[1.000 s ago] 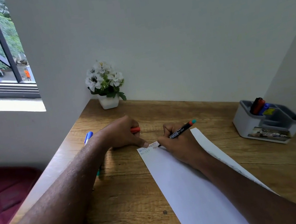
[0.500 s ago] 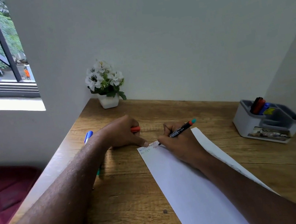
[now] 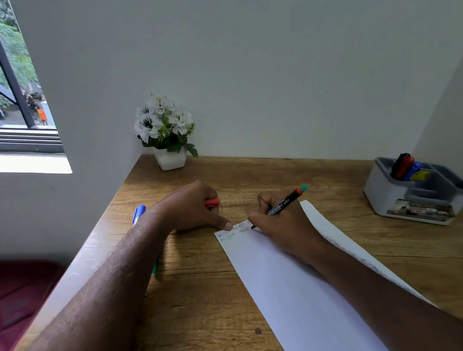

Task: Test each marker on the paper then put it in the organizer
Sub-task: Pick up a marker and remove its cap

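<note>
A long white paper (image 3: 289, 287) lies on the wooden desk (image 3: 203, 314), with two short lines of handwriting at its far end. My right hand (image 3: 283, 227) grips a black marker (image 3: 284, 202) with a teal end, its tip touching the paper by the writing. My left hand (image 3: 196, 207) rests at the paper's far left corner, a finger pressing it, and is closed around an orange cap (image 3: 212, 202). A blue marker (image 3: 138, 214) and a teal one (image 3: 154, 269) lie partly hidden behind my left forearm. The grey organizer (image 3: 393, 199) at the right holds several markers.
A white pot of white flowers (image 3: 166, 134) stands in the far left corner of the desk. Walls close the desk at the back and right. A red seat (image 3: 5, 296) is below the desk's left edge, under a window.
The right hand and marker tip have shifted very slightly along the second line of writing. The left hand has stayed in place.
</note>
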Demonstrator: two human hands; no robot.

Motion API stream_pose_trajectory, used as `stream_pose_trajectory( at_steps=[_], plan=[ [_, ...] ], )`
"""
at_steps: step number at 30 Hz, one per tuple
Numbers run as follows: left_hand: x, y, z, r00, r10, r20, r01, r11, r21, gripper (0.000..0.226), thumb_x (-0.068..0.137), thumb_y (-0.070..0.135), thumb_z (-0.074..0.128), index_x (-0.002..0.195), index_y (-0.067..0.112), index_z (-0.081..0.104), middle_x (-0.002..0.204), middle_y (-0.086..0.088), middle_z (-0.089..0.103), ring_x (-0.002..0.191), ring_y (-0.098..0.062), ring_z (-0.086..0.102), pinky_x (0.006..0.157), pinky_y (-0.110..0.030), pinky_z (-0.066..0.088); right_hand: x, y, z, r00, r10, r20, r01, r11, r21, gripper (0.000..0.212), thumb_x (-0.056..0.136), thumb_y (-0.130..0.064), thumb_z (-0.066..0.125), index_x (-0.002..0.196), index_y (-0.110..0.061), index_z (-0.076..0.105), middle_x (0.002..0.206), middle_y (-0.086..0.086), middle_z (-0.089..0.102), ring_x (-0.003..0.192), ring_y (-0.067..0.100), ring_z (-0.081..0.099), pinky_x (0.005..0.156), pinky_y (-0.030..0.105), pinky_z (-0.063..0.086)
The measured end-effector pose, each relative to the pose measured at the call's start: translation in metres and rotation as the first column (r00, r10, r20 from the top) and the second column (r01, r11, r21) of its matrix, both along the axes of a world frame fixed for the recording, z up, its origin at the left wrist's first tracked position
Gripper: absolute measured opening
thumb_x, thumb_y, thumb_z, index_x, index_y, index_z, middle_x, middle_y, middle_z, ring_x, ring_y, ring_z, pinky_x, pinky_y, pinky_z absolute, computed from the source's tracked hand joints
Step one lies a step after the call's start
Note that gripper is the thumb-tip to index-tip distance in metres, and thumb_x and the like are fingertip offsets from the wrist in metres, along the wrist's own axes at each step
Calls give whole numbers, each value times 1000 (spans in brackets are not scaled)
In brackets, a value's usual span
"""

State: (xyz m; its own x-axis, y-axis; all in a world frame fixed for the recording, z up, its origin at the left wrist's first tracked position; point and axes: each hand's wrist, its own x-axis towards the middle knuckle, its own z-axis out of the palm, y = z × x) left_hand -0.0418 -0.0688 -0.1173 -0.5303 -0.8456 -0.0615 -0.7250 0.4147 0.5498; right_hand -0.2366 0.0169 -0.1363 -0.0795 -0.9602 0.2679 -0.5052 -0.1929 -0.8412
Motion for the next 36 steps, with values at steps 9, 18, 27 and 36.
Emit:
stream_pose_trajectory(
  at_steps=[9,18,27,36],
  plan=[
    [0,3,2,1000,5,9,-5,1000,3,39,69,47,86,72,18,60,67,3,59,66,-13,51,62,-31,39,-1,-1,-1,1000,-6,24,6,1000,-7,32,77,-5,65,57,-14,41,55,-1,37,54,11,33,50,26,27],
    [-2,9,4,982,-53,-180,39,996,-79,13,92,29,66,89,17,69,78,4,67,72,-8,56,66,-27,41,-9,2,2,937,-53,345,80,995,-65,17,83,-3,70,74,-14,61,66,-4,61,61,7,54,60,21,43],
    [-3,8,3,829,-119,-546,137,991,-9,16,98,2,56,106,12,67,87,-3,76,74,-15,68,56,-19,43,-13,6,10,807,160,568,-102,986,-133,8,80,-7,58,76,-11,64,75,20,72,52,17,49,52,25,42],
    [-4,8,2,810,-180,-558,186,981,-46,19,99,2,56,103,12,72,85,0,75,77,-10,66,59,-30,43,-13,6,12,806,169,567,-87,982,-170,23,80,-9,59,61,-21,63,63,15,64,50,18,44,50,26,37]
  ],
)
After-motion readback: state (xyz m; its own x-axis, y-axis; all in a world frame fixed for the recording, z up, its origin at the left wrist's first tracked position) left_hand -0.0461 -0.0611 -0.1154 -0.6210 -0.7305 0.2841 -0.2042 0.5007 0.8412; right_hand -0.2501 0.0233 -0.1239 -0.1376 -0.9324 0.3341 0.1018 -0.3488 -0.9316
